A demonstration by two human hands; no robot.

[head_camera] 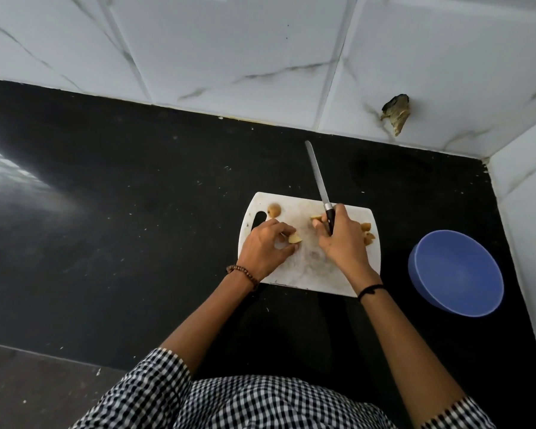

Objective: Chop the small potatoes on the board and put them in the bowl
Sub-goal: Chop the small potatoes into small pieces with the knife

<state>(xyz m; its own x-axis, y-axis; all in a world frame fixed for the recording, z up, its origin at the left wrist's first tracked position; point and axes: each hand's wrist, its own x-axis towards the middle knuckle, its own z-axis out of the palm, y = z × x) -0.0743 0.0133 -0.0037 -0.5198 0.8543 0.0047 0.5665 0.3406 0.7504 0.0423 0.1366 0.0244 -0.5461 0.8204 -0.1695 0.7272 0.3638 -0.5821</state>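
Observation:
A white cutting board lies on the black counter. My left hand pinches a cut potato piece on the board's left half. My right hand grips the black handle of a knife, whose blade points away toward the wall. Another cut piece lies by my right fingers. One whole small potato sits at the board's far left corner, and chopped pieces lie at its right edge. The blue bowl stands to the right of the board, with nothing visible inside.
The black counter stretches wide to the left of the board. White marble-look tiled walls close the back and right side, the right wall just past the bowl. A broken patch marks the back wall.

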